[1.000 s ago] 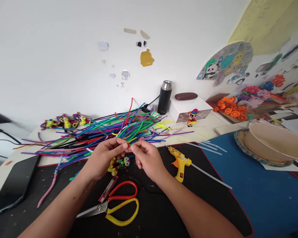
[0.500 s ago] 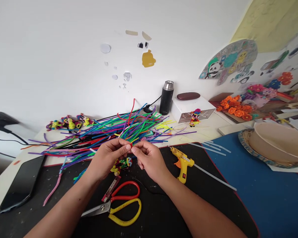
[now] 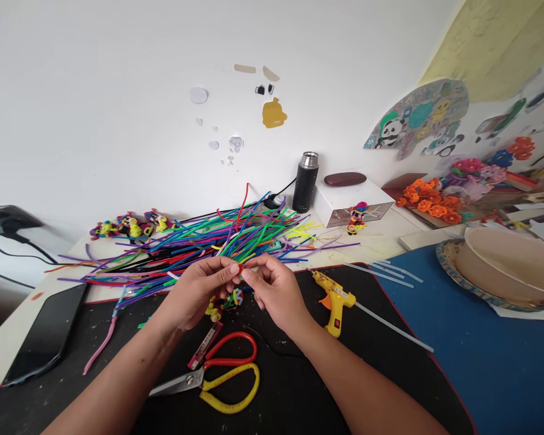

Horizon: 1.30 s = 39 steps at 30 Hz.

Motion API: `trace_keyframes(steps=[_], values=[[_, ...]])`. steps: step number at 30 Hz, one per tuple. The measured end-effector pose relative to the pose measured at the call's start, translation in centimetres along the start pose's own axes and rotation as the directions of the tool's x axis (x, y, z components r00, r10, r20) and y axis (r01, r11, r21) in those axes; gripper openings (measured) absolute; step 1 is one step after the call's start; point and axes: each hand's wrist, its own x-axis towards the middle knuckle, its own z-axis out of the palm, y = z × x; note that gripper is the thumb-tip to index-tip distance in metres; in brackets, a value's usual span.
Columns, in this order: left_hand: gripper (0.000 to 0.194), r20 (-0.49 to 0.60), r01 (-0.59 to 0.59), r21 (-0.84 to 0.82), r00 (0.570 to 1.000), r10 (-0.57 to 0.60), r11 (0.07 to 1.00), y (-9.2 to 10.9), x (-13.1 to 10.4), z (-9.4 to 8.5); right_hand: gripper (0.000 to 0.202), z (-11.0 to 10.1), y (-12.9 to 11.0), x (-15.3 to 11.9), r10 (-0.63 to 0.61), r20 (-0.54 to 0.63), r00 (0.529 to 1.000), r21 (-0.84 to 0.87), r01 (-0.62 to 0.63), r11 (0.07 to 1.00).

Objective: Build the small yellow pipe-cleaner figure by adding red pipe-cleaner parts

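Note:
A small red piece of pipe cleaner [image 3: 240, 269] shows between the fingertips of both hands; most of it is hidden. My left hand [image 3: 198, 291] pinches it from one side, thumb against the bent index finger. From the other side my right hand [image 3: 278, 296] pinches it too, and the fingertips nearly meet. Under the hands, partly covered, a little pipe cleaner figure [image 3: 214, 308] in yellow, red and green lies on the black mat [image 3: 294, 386]. Nearer to me are scissors [image 3: 230, 368] with one red and one yellow handle, beside a narrow red-and-white packet [image 3: 204, 345].
Behind the hands spreads a heap of coloured pipe cleaners [image 3: 194, 241]. A yellow glue gun [image 3: 338, 302] with a glue stick lies to the right, a phone [image 3: 48, 332] to the left. Farther back stand a black flask [image 3: 306, 181], a white box [image 3: 344, 196] and a finished figure [image 3: 356, 219].
The view has shifted slightly, so the background sits a little lower and to the right. Both hands keep their pinch on the red piece, with the fingers only slightly moved.

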Motion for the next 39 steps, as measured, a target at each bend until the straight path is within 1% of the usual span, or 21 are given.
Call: trace_keyframes(steps=[3,7,10,15,19,27,34,39], values=[[0.039,0.036,0.043,-0.016,0.998,-0.043,0.999,-0.22,0.06,-0.25,0.033,-0.12,-0.05,-0.17,-0.036,-0.003,0.999,-0.031,0.036,0.999],[0.04,0.051,0.063,0.009,0.997,-0.063,0.998,-0.34,0.06,-0.36,0.031,-0.06,-0.35,-0.51,-0.066,0.015,0.998,-0.114,0.068,0.991],[0.04,0.062,0.08,0.013,0.995,-0.081,0.997,-0.2,0.02,-0.3,0.028,0.06,-0.52,-0.64,-0.099,0.008,0.995,-0.153,0.099,0.983],[0.039,0.078,0.125,-0.056,0.99,-0.121,0.991,-0.04,0.06,-0.22,0.024,0.06,-0.49,-0.64,-0.116,-0.005,0.993,-0.197,0.112,0.974],[0.038,0.095,0.157,-0.09,0.984,-0.149,0.983,-0.08,0.11,-0.25,0.02,0.02,-0.5,-0.67,-0.157,-0.025,0.987,-0.234,0.147,0.961],[0.037,0.115,0.182,-0.127,0.979,-0.168,0.975,-0.29,0.22,-0.49,0.018,0.12,-0.6,-0.68,-0.147,-0.023,0.989,-0.209,0.139,0.968],[0.038,0.146,0.196,-0.139,0.974,-0.176,0.971,-0.26,0.08,-0.43,0.019,0.17,-0.56,-0.75,-0.172,-0.014,0.985,-0.159,0.168,0.973],[0.043,0.132,0.207,-0.15,0.973,-0.188,0.967,-0.02,-0.11,-0.26,0.019,0.24,-0.54,-0.69,-0.198,-0.002,0.98,-0.122,0.196,0.973]])
